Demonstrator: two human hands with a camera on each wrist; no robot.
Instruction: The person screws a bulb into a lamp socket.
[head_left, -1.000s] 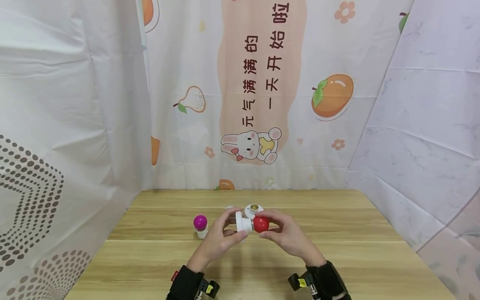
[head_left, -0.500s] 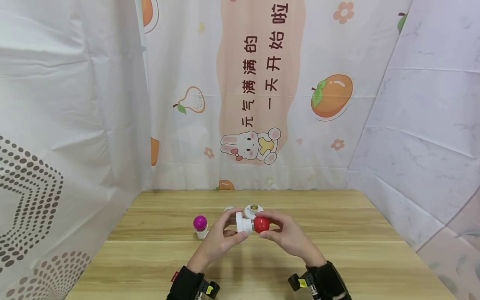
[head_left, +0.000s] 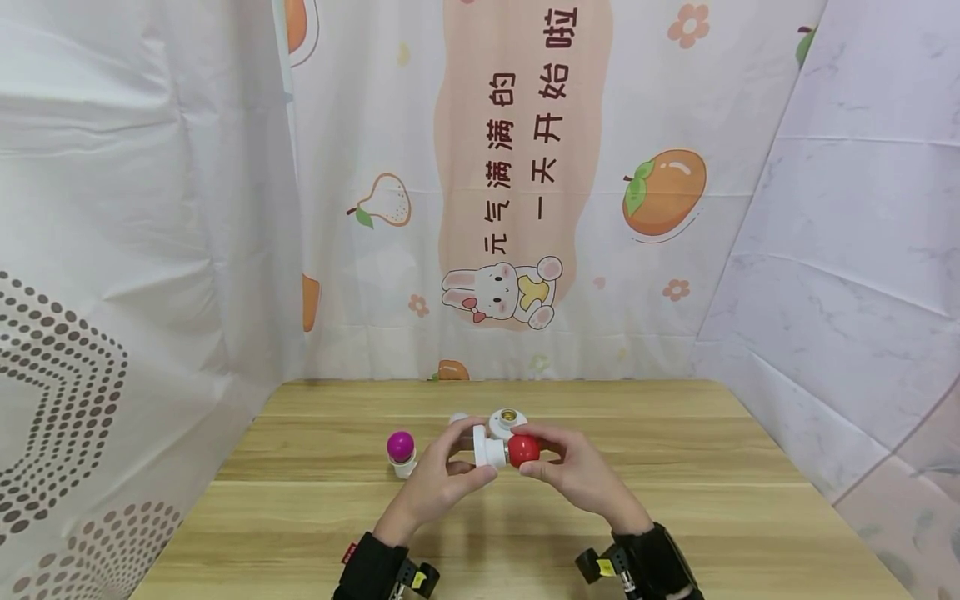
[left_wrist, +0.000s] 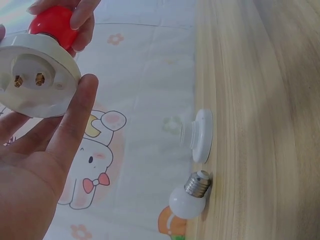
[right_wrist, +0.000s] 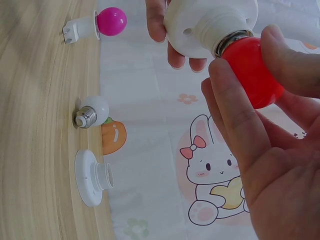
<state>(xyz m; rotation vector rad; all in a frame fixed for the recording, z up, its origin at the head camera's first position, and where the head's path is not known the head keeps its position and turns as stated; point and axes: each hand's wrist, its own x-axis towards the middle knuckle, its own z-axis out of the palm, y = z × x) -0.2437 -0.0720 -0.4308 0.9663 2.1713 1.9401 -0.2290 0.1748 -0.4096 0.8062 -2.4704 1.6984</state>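
Observation:
My left hand (head_left: 442, 475) grips a white round lamp socket (head_left: 487, 447) by its base, held sideways above the table. Two brass screws show on the socket's underside in the left wrist view. My right hand (head_left: 581, 471) pinches a red light bulb (head_left: 522, 450) between thumb and fingers. The bulb's metal screw base (right_wrist: 232, 41) sits at the mouth of the socket, with part of the thread showing. Behind the hands, a second white socket (head_left: 507, 419) stands mouth up on the table, and a white light bulb (right_wrist: 97, 111) lies beside it.
A purple bulb (head_left: 401, 446) in a white plug-in holder (head_left: 404, 468) stands on the wooden table (head_left: 315, 517), left of my left hand. A printed curtain (head_left: 360, 275) hangs behind the table's far edge.

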